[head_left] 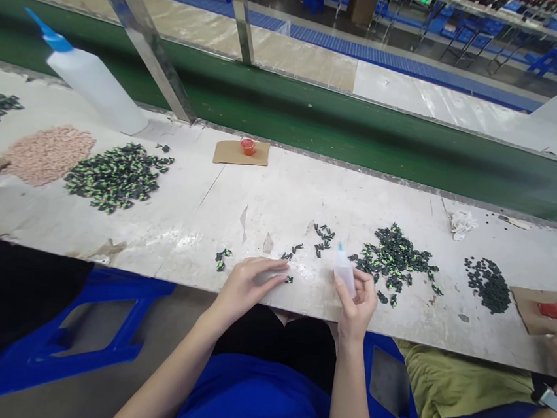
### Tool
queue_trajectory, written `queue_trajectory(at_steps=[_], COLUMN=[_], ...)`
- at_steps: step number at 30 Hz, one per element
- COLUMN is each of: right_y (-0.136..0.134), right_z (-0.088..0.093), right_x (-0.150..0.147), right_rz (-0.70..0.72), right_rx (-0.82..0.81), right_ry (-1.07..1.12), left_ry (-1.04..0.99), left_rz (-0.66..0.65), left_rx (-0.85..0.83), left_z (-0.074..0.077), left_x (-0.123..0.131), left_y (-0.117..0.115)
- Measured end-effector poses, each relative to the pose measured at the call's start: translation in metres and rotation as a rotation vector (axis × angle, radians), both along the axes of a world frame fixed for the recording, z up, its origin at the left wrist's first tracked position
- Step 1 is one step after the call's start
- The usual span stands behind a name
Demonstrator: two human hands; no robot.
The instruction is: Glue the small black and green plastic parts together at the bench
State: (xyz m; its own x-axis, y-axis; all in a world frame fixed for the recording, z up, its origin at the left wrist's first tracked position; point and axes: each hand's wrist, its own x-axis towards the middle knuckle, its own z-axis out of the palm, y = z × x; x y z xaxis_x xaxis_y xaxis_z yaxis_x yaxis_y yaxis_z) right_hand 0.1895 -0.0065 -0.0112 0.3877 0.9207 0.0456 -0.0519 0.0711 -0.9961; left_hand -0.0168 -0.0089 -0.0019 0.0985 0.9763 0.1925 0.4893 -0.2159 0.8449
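Scuffed table [289, 197], blue stools [155, 289], held bottle [345, 276]

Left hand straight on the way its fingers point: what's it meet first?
Likely the small black-and-green piece at the thumb tip of the left hand, perhaps touching it. Beyond, roughly in line, is the blue-tipped translucent white bottle in the right hand; depth is hard to judge.

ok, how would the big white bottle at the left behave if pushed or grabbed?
The big white bottle would probably tip if pushed high up: it is tall for its base. Its cloudy walls look like plastic, so they may give a little when squeezed. The slender blue nozzle might bend if caught. Weight is hard to judge.
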Motion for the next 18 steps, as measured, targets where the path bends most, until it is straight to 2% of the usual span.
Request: queue_trajectory(at_steps=[2,5,9,12,14,16,18], right_y=[0.004,0.013,0.019,0.011,-0.001,-0.013,-0.022], right_z=[0.002,0.004,0.003,0.004,0.007,0.011,0.013], right_x=[-0.003,-0.008,-0.008,-0.008,-0.011,-0.016,-0.023], right_rz=[0.020,0.019,-0.003,-0.071,-0.199,-0.266,-0.156], right_rx=[0.036,0.019,-0.064,-0.031,0.023,0.060,0.022], right_ry=[0.012,-0.040,-0.170,-0.372,-0.521,-0.553,-0.431], left_ry=[0.002,0.121,0.254,0.251,0.225,0.183,0.134], left_rz=[0.085,0.181,0.188,0.190,0.186,0.166,0.114], left_rx=[0.028,0.089,0.120,0.180,0.226,0.279,0.333], left_z=[0.003,-0.002,-0.017,-0.024,-0.021,-0.014,-0.005], left_x=[-0.001,0.000,0.006,0.009,0.011,0.014,0.021], left_y=[0.005,0.015,0.024,0.025,0.022,0.017,0.010])
